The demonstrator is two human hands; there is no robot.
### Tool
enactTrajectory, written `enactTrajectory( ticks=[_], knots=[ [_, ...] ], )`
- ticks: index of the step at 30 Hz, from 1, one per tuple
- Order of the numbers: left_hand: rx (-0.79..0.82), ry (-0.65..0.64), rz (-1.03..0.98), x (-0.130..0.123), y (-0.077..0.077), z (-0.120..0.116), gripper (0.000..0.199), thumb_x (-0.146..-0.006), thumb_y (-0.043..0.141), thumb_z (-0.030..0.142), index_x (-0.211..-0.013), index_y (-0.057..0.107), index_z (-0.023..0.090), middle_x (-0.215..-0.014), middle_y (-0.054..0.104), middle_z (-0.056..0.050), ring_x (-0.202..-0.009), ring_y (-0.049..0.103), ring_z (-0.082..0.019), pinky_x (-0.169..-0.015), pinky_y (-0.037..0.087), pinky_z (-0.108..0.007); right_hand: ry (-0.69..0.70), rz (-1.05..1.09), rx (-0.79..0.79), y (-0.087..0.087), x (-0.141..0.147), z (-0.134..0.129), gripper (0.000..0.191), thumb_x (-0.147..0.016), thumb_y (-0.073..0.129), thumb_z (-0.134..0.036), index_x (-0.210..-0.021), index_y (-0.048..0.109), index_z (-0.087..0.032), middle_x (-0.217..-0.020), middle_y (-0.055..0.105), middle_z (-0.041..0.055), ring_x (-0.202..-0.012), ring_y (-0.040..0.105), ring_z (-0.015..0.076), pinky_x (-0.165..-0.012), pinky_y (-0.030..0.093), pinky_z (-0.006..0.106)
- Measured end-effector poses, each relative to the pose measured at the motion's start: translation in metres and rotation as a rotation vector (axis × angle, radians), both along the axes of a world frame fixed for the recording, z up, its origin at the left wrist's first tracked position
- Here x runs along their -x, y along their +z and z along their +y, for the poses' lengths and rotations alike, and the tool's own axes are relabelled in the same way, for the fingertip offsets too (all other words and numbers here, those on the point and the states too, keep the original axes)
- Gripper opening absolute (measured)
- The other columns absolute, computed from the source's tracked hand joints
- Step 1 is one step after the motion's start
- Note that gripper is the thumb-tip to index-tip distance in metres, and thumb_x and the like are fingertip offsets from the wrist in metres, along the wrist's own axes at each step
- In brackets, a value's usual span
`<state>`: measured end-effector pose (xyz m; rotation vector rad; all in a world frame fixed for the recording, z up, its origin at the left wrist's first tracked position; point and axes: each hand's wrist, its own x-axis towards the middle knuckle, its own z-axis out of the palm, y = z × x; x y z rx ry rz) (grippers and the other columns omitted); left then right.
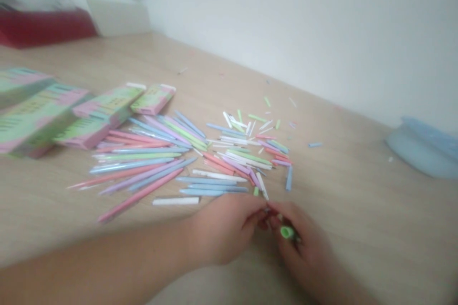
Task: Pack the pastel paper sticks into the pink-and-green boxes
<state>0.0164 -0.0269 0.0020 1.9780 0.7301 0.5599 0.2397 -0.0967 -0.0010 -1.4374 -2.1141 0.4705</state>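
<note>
My left hand [229, 224] is closed in a pinch, its fingertips meeting those of my right hand [304, 238]. What is between the fingertips is too small and blurred to make out. Held in my right hand is a hollow light-green tube [286, 232], its open end facing up. Just beyond the hands lie a thin white piece [262, 185] and a short green piece [256, 191]. Blue pencil-like sticks [214, 187] and a white tube [175, 201] lie beside my left hand.
Pastel pencil-like sticks [139, 156] fan out on the wooden table [358, 190], with short coloured pieces [246, 126] scattered behind. Pastel boxes [36, 114] stand at left, a red box [46, 26] and a cream panel [119, 18] behind. A light-blue pouch-like thing [422, 147] lies right.
</note>
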Motion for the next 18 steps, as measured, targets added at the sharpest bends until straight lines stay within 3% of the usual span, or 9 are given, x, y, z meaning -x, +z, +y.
enactTrajectory(
  ticks=[5,9,13,18],
  knots=[
    [0.006,0.011,-0.004,-0.001,0.0006,0.0012,0.028,-0.105,0.044,0.021,-0.108,0.072,0.024,-0.108,0.077,-0.001,-0.101,0.07,-0.018,-0.088,0.049,-0.027,0.045,0.01,-0.074,-0.0053,0.0018,0.0007,0.05,-0.098,0.055,-0.012,-0.143,0.056,-0.033,-0.123,0.07,0.0075,-0.108,0.071,0.022,-0.093,0.062,0.035],
    [0.026,0.013,-0.015,-0.0013,0.001,0.002,0.029,-0.105,0.044,0.02,-0.108,0.072,0.023,-0.106,0.077,-0.002,-0.099,0.07,-0.018,-0.085,0.049,-0.026,-0.001,-0.01,-0.151,-0.0074,0.003,-0.0015,0.055,-0.097,0.055,-0.015,-0.149,0.046,-0.032,-0.123,0.069,0.0099,-0.106,0.071,0.0249,-0.091,0.064,0.04],
    [0.012,0.027,-0.009,-0.0007,0.0013,0.0013,0.027,-0.104,0.044,0.02,-0.102,0.071,0.022,-0.101,0.076,-0.001,-0.093,0.068,-0.017,-0.081,0.048,-0.026,0.047,-0.004,-0.117,-0.0065,0.0029,-0.002,0.057,-0.094,0.055,-0.013,-0.147,0.048,-0.032,-0.117,0.069,0.0079,-0.098,0.071,0.024,-0.088,0.064,0.038],
    [0.001,0.033,0.025,-0.001,0.0009,0.0007,0.026,-0.104,0.044,0.023,-0.098,0.069,0.023,-0.098,0.075,-0.001,-0.091,0.068,-0.017,-0.077,0.048,-0.027,0.058,0.013,-0.116,-0.0055,0.0048,-0.001,0.055,-0.096,0.054,-0.014,-0.148,0.048,-0.033,-0.121,0.068,0.0074,-0.103,0.07,0.0225,-0.092,0.062,0.035]
  ],
)
